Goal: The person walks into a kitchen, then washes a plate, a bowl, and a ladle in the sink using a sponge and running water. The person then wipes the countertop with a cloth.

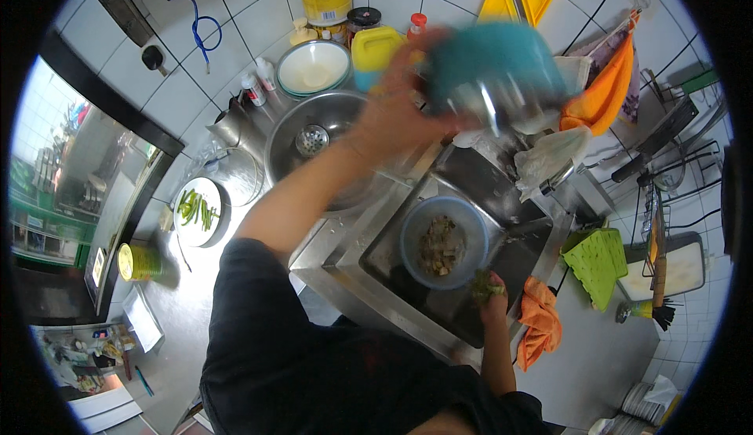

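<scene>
My left hand [406,105], raised over the back of the sink [376,252], grips a blurred teal-and-metal container [494,76] by its left side. Low over the right part of the sink, my right hand [495,302] holds a small bunch of green leafy herbs [483,287]. Beside those herbs, inside the sink, is a translucent bluish plastic bowl [412,244] with small brownish food pieces [440,244] at its bottom. What the raised container holds is hidden.
A large steel basin [276,158] with a perforated strainer [312,140] stands left of the sink. Further left are a plate of cut green vegetables [199,211] and a yellow can [136,262]. The faucet [556,181] and an orange cloth [538,323] are at the right.
</scene>
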Available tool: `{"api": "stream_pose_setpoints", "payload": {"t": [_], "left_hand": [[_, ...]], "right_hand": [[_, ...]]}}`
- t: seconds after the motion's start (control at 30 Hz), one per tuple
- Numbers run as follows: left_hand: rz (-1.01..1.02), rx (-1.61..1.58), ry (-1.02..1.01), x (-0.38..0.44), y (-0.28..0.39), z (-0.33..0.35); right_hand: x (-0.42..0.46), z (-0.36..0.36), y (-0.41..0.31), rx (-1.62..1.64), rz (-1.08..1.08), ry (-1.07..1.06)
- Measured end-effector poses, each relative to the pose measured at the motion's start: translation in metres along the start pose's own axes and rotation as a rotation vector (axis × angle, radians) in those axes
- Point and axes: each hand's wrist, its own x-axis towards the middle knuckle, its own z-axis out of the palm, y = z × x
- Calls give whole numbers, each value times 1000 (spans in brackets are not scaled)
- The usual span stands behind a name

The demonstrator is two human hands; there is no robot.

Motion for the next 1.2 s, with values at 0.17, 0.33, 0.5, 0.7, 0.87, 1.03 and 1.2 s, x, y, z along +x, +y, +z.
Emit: {"api": "stream_pose_setpoints", "payload": {"t": [0.17,0.33,0.5,0.7,0.87,1.03,1.2], "left_hand": [[-488,-587,689,25,-109,-94],[-838,-656,1016,10,-205,-144],[-986,-435,999,-4,-246,-146],[-1044,207,675,-29,-341,-182],[-869,523,866,-20,-255,-136],[-30,533,595,-29,-157,-88],[-290,-478,-202,-80,-4,46]], "right_hand": [[-1,-2,8,-65,21,56],[-17,20,0,-100,83,55],[-15,32,-7,-151,191,-141],[-2,82,-24,-193,345,-172],[16,83,-36,-115,384,-74],[43,80,-53,71,407,-477],[56,98,-73,-452,-32,-313]]}}
